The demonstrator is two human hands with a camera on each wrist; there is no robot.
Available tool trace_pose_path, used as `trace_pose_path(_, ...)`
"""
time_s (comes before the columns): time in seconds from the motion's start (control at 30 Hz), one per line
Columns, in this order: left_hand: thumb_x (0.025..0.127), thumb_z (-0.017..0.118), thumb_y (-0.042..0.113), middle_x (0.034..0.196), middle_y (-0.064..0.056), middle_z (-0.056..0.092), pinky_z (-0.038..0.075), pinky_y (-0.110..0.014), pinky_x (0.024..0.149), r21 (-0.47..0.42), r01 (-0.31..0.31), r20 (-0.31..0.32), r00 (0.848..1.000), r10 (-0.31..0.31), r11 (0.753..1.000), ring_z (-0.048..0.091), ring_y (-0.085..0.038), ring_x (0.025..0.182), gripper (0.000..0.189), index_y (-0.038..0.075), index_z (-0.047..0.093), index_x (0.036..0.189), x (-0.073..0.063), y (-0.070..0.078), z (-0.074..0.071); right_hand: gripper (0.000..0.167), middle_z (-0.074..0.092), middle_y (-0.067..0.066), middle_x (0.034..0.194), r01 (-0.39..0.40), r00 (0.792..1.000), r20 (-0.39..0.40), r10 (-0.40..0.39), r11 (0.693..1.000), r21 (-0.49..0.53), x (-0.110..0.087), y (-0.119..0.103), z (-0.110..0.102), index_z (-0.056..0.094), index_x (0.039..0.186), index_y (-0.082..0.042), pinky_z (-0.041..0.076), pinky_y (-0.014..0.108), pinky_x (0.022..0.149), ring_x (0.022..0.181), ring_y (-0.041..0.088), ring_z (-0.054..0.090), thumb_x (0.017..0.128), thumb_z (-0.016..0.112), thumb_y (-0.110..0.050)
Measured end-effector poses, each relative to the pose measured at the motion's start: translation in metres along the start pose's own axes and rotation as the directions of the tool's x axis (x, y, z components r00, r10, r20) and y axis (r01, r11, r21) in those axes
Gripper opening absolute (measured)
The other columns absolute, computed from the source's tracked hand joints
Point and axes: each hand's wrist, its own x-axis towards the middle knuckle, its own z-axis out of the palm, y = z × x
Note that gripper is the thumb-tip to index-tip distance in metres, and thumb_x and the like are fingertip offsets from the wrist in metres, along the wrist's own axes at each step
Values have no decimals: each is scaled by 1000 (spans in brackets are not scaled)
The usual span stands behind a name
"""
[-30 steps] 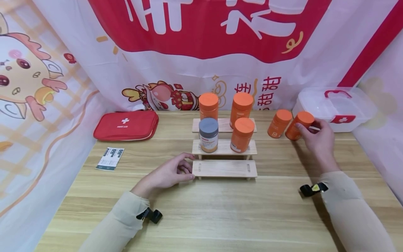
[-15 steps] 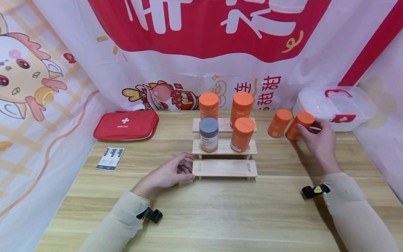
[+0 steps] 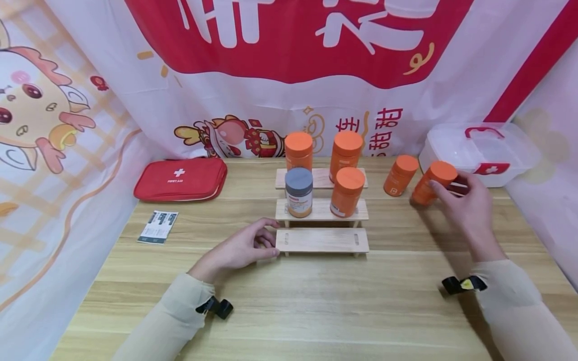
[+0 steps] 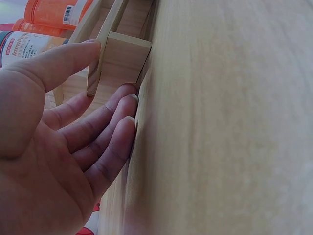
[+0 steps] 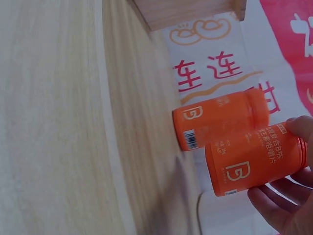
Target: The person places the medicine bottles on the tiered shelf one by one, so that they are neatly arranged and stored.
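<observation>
In the head view my right hand (image 3: 467, 203) grips an orange bottle (image 3: 432, 186) near its lid. Tilted, it appears lifted off the table in the right wrist view. Left of it stands a second orange bottle (image 3: 400, 175). My left hand (image 3: 246, 245) pinches the left end of the wooden step stand (image 3: 321, 240) between thumb and index finger, the other fingers loosely bent below. The middle step carries a grey-lidded bottle (image 3: 299, 195) and an orange bottle (image 3: 347, 195). On the back step are two more orange-lidded bottles (image 3: 346, 153), partly hidden.
A red first aid pouch (image 3: 180, 179) lies at the back left, with a printed card (image 3: 158, 227) in front of it. At the back right stands a clear lidded box (image 3: 478, 150) with a red handle. Printed cloth (image 3: 253, 95) hangs behind the table.
My right hand has drawn the orange bottle slightly right and toward me, and tilted it away from the other bottle. My left hand has stayed at the stand.
</observation>
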Motion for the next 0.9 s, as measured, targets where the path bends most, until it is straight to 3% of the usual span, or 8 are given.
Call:
trace_pose_path(0.13,99,79,18,115,-8,74,61,-31,89,7,1,-1,1000,-1,1000,70,-18,102,57,11,51,148,0,0,0,81,51,16,163,7,1000,-8,-7,1000,28,-11,-5,-7,41,166,-18,51,3,88,141,35,53,101,66,-60)
trace_pose_path(0.3,99,80,19,114,-7,74,61,-31,89,21,3,-4,1000,-3,1000,70,-17,101,57,12,51,148,-1,0,-1,78,51,17,163,25,999,-26,-24,999,39,-24,-12,-13,43,165,-21,50,1,88,138,34,54,101,70,-55)
trace_pose_path(0.53,99,80,18,113,-8,74,61,-30,89,15,1,-3,1000,-1,1000,70,-17,101,58,11,51,148,0,0,0,71,58,17,156,87,994,-75,-83,994,60,-41,-19,-19,50,161,-21,46,-3,85,116,1,57,100,76,-44)
trace_pose_path(0.67,99,80,17,113,-8,74,61,-30,89,12,-2,-3,1000,2,1000,70,-17,101,58,11,51,148,0,0,0,70,60,16,152,123,990,-78,-119,991,49,-51,-25,-21,51,161,-21,46,-3,85,111,-6,54,100,78,-40)
trace_pose_path(0.77,99,79,18,114,-8,74,61,-30,89,9,1,-2,1000,-1,1000,70,-17,102,58,11,50,148,0,0,0,68,65,8,144,164,984,-87,-158,985,62,-58,-28,-21,54,159,-18,47,-2,85,108,-9,57,98,80,-35)
trace_pose_path(0.9,99,79,18,115,-8,74,61,-31,90,7,4,0,1000,-4,1000,70,-17,102,58,11,50,149,0,0,0,65,65,-18,128,210,974,-102,-201,974,84,-69,-34,-20,59,154,-15,49,-1,86,105,-12,60,96,84,-28)
